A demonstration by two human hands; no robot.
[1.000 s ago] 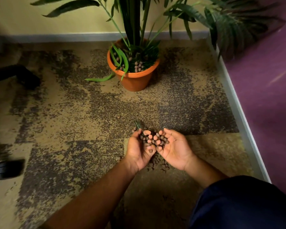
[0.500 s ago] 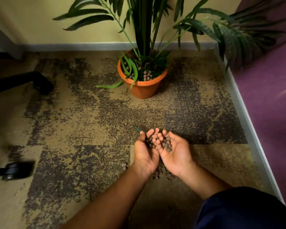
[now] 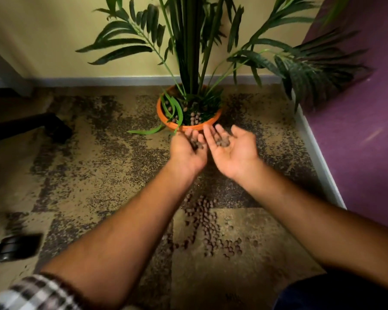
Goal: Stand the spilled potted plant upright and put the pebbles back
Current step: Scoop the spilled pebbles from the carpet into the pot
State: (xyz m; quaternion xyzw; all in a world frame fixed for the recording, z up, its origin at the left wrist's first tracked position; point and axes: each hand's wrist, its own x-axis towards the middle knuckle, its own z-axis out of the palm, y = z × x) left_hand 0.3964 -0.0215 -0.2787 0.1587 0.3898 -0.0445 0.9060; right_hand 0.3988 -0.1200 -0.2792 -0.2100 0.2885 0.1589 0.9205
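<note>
The orange pot (image 3: pixel 166 121) stands upright against the back wall, holding a tall green palm plant (image 3: pixel 188 52) and some brown pebbles. Both arms stretch toward it. My left hand (image 3: pixel 187 148) is cupped around a small heap of pebbles, fingertips just short of the pot's front rim. My right hand (image 3: pixel 232 148) lies palm up beside it with a few pebbles (image 3: pixel 222 142) in the palm, fingers spread. A patch of spilled pebbles (image 3: pixel 207 229) lies on the carpet between my forearms.
The mottled brown and tan carpet (image 3: pixel 99 153) meets a yellow wall with a grey skirting at the back and a purple wall (image 3: pixel 356 130) on the right. A black chair leg (image 3: pixel 31 126) and a castor (image 3: pixel 16 245) sit at the left.
Both hands have lifted off the pebble patch and travelled forward to the pot's front rim, carrying pebbles. They have drifted slightly apart, and the patch on the carpet now shows.
</note>
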